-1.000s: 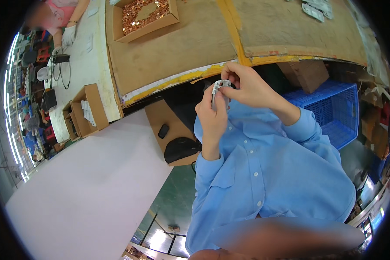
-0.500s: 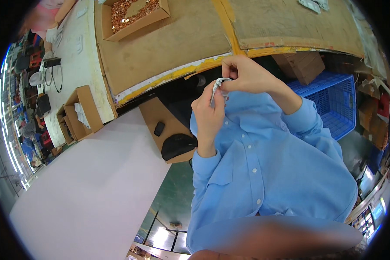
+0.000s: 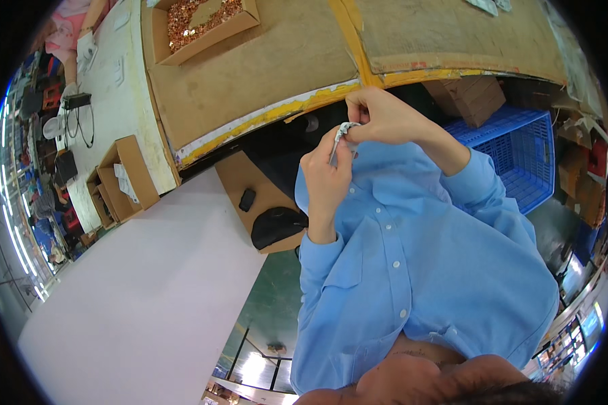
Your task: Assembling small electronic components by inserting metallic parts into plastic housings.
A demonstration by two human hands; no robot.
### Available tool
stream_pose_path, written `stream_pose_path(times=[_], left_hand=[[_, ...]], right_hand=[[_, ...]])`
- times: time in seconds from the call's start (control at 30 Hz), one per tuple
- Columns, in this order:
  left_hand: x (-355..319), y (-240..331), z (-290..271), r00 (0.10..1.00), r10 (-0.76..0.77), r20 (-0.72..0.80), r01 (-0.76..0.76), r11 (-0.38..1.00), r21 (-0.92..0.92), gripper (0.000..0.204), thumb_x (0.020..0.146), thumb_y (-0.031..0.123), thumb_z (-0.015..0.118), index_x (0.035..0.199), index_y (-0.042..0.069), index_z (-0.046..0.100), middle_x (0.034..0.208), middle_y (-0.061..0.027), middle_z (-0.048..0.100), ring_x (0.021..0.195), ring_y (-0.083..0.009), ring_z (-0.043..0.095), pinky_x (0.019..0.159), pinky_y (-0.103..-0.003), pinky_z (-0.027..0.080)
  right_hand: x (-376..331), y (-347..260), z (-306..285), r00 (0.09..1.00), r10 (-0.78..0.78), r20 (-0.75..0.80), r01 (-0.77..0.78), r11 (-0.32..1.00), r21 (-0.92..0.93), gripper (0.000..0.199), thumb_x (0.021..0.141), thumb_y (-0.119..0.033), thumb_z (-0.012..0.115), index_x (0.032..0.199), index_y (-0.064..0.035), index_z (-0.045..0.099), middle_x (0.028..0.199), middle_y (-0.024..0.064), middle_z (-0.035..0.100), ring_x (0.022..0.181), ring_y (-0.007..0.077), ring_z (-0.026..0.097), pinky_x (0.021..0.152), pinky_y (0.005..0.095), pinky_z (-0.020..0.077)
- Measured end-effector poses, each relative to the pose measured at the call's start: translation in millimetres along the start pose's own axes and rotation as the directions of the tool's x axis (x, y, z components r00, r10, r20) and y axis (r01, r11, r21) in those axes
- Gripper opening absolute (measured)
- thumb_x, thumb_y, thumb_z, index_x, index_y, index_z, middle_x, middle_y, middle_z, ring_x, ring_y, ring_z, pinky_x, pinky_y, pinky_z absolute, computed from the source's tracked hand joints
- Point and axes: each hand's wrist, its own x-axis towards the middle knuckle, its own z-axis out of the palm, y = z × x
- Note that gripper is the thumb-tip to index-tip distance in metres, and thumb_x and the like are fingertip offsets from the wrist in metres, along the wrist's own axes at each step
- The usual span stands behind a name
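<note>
both hands pinch 1 small white packet (image 3: 345, 130) just below the tabletop (image 3: 263, 74) edge: left hand (image 3: 325, 177) grip from below, right hand (image 3: 384, 116) at its top. looks light, thin, crinkly; hold by edges.

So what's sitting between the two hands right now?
In the head view, a small crumpled whitish-grey piece is pinched between the left hand and the right hand; nothing else lies between them.
</note>
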Motion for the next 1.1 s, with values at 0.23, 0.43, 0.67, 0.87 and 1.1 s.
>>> stream_pose_path(times=[0.23, 0.43, 0.67, 0.87, 1.1], left_hand=[[1.7, 2.6, 1.8, 0.998, -0.059, -0.036, 0.057, 0.996, -0.072, 0.023, 0.094, 0.008, 0.053, 0.110, -0.003, 0.065, 0.074, -0.0102, 0.069, 0.065, -0.0138, 0.068, 0.058, -0.025, 0.051], [0.9, -5.9, 3.2, 0.984, -0.179, -0.023, 0.161, 0.927, -0.339, 0.023, 0.095, 0.013, 0.054, 0.108, -0.003, 0.065, 0.075, -0.0068, 0.068, 0.065, -0.0099, 0.065, 0.056, -0.022, 0.050], [1.3, -3.8, 2.1, 0.988, -0.151, 0.024, 0.151, 0.934, -0.324, 0.021, 0.093, 0.009, 0.058, 0.108, -0.003, 0.066, 0.073, -0.0050, 0.068, 0.064, -0.0085, 0.065, 0.057, -0.022, 0.050], [1.3, -4.0, 5.2, 0.990, -0.135, 0.029, 0.138, 0.962, -0.237, 0.022, 0.091, 0.007, 0.059, 0.110, -0.003, 0.066, 0.071, -0.0048, 0.068, 0.064, -0.0081, 0.065, 0.058, -0.021, 0.050], [3.1, -3.7, 6.3, 0.994, -0.112, 0.000, 0.109, 0.971, -0.215, 0.022, 0.090, 0.006, 0.059, 0.110, -0.002, 0.067, 0.071, -0.0058, 0.068, 0.064, -0.0090, 0.066, 0.058, -0.021, 0.050]], right_hand=[[0.6, -4.5, 1.9, 1.000, -0.004, -0.019, 0.004, 1.000, -0.018, 0.025, 0.069, -0.018, 0.073, 0.071, -0.0019, 0.054, 0.061, 0.0018, 0.050, 0.059, 0.0102, 0.046, 0.052, 0.0279, 0.0368], [-3.6, -8.1, 2.2, 0.996, -0.074, -0.048, 0.073, 0.997, -0.008, 0.025, 0.070, -0.019, 0.071, 0.076, -0.0015, 0.054, 0.060, 0.0051, 0.052, 0.056, 0.0151, 0.049, 0.052, 0.0315, 0.0397], [-7.8, -21.4, -5.6, 0.994, -0.105, -0.017, 0.102, 0.985, -0.140, 0.024, 0.069, -0.017, 0.071, 0.076, -0.0023, 0.053, 0.059, 0.0066, 0.052, 0.056, 0.0181, 0.049, 0.053, 0.0327, 0.0394], [-6.5, -20.5, -11.5, 0.992, -0.119, 0.035, 0.123, 0.976, -0.181, 0.025, 0.068, -0.016, 0.071, 0.077, -0.0019, 0.052, 0.060, 0.0077, 0.051, 0.056, 0.0194, 0.049, 0.053, 0.0333, 0.0389], [-3.4, -14.3, -11.1, 0.990, -0.135, 0.038, 0.139, 0.978, -0.153, 0.025, 0.068, -0.014, 0.071, 0.077, -0.0018, 0.052, 0.059, 0.0080, 0.050, 0.057, 0.0199, 0.049, 0.052, 0.0338, 0.0385]])
